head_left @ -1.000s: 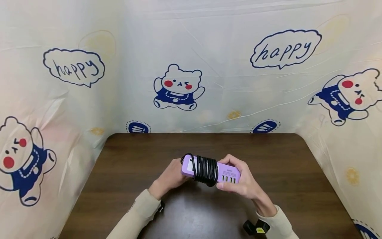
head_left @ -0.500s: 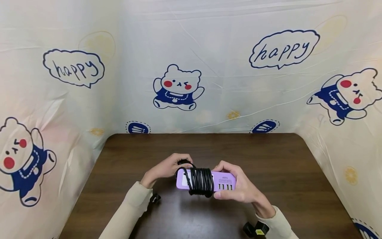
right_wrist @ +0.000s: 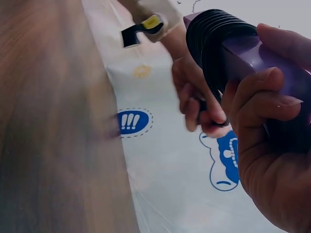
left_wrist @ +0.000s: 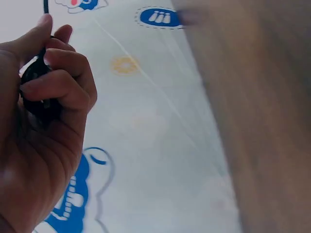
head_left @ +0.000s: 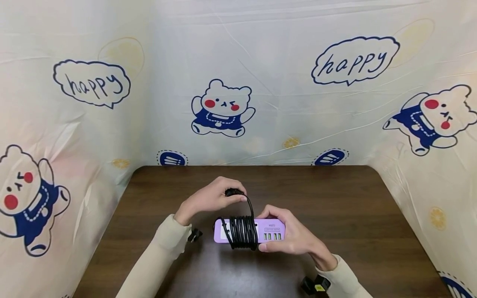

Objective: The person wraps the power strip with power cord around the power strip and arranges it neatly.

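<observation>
A purple power strip [head_left: 271, 226] with USB ports at one end is held above the table, its black cord [head_left: 243, 232] wound in several turns round the middle. My right hand [head_left: 294, 234] grips the strip's right end, thumb on the near side. Beyond the strip, my left hand [head_left: 210, 196] holds the cord's black plug [head_left: 234, 192], and a single length of cord runs from it down to the coil. In the left wrist view, curled fingers wrap the plug [left_wrist: 43, 107]. The right wrist view shows fingers round the strip [right_wrist: 245, 53]; the plug's prongs cannot be made out.
The dark wooden table [head_left: 335, 194] lies beneath both hands. A pale curtain [head_left: 279, 103] printed with cartoon bears stands along the back and both sides. Small black devices [head_left: 316, 285] are strapped at the wrists.
My left hand has gone from beside the strip's left end up and away with the plug, drawing out a length of cord. The right hand has brought the strip left and nearer.
</observation>
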Tool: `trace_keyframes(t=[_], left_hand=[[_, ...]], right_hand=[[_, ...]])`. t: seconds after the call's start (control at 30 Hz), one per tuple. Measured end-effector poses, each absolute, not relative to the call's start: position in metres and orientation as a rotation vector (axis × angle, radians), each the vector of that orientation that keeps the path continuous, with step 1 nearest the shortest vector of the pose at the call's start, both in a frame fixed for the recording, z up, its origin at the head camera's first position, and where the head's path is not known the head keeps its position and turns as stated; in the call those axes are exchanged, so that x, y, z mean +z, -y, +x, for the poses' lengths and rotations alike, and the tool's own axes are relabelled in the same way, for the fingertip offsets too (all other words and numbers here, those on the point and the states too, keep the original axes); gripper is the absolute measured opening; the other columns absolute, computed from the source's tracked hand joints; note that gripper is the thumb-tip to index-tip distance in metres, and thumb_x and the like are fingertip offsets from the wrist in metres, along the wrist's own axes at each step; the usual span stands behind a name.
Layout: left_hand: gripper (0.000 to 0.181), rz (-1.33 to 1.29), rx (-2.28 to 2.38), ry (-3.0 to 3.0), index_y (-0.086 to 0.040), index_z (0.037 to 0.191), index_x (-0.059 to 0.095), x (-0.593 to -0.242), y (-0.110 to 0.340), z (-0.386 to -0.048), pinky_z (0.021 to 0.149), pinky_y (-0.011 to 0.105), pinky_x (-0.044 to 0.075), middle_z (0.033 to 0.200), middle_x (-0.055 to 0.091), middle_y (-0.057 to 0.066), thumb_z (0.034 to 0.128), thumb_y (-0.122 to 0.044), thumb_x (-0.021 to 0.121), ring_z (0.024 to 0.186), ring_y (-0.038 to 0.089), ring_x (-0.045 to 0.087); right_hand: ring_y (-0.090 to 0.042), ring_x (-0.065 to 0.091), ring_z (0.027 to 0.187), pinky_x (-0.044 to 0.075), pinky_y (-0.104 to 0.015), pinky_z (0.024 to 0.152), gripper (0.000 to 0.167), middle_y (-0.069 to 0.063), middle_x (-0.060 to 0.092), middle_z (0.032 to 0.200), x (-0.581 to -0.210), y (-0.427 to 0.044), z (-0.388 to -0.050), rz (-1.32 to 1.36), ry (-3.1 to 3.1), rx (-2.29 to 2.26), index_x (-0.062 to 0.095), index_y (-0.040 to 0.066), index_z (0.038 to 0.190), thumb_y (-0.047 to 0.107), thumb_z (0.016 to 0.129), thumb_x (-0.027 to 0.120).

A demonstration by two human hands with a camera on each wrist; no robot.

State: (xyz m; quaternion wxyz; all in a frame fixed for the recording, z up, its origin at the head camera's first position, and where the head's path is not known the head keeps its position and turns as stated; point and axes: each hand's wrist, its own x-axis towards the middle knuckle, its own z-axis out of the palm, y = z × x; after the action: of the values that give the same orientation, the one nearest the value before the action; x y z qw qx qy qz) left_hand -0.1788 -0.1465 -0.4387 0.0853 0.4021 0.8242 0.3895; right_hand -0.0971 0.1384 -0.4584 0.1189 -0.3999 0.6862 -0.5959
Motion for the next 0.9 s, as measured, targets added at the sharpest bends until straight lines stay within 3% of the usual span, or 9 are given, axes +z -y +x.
trace_keyframes(t=[0.37, 0.57, 0.9], left_hand=[[0.011, 1.183, 0.947, -2.666, -0.017, 0.109, 0.078, -0.411, 0.136, -0.166, 0.087, 0.030, 0.059, 0.102, 0.075, -0.008, 0.1021, -0.025, 0.075, 0.090, 0.005, 0.067], [0.011, 1.114, 0.875, -2.782, -0.016, 0.107, 0.078, -0.412, 0.128, -0.157, 0.083, 0.030, 0.057, 0.099, 0.074, -0.007, 0.1008, -0.026, 0.077, 0.086, 0.007, 0.065], [0.012, 1.061, 0.843, -2.905, -0.017, 0.106, 0.077, -0.416, 0.118, -0.142, 0.079, 0.029, 0.057, 0.098, 0.072, -0.007, 0.1010, -0.028, 0.076, 0.084, 0.007, 0.064]], right_hand=[[-0.010, 0.068, 0.078, 0.059, -0.031, 0.065, 0.041, -0.002, 0.074, 0.098, -0.472, -0.134, -0.105, -1.153, -2.129, -1.655, 0.063, 0.015, 0.116, 0.018, 0.084, 0.089], [-0.009, 0.069, 0.078, 0.060, -0.032, 0.065, 0.041, -0.005, 0.074, 0.096, -0.487, -0.131, -0.114, -1.141, -2.143, -1.651, 0.063, 0.013, 0.114, 0.016, 0.083, 0.091], [-0.016, 0.071, 0.076, 0.060, -0.032, 0.065, 0.042, 0.000, 0.074, 0.097, -0.492, -0.125, -0.119, -1.101, -2.172, -1.594, 0.064, 0.018, 0.114, 0.020, 0.082, 0.092]])
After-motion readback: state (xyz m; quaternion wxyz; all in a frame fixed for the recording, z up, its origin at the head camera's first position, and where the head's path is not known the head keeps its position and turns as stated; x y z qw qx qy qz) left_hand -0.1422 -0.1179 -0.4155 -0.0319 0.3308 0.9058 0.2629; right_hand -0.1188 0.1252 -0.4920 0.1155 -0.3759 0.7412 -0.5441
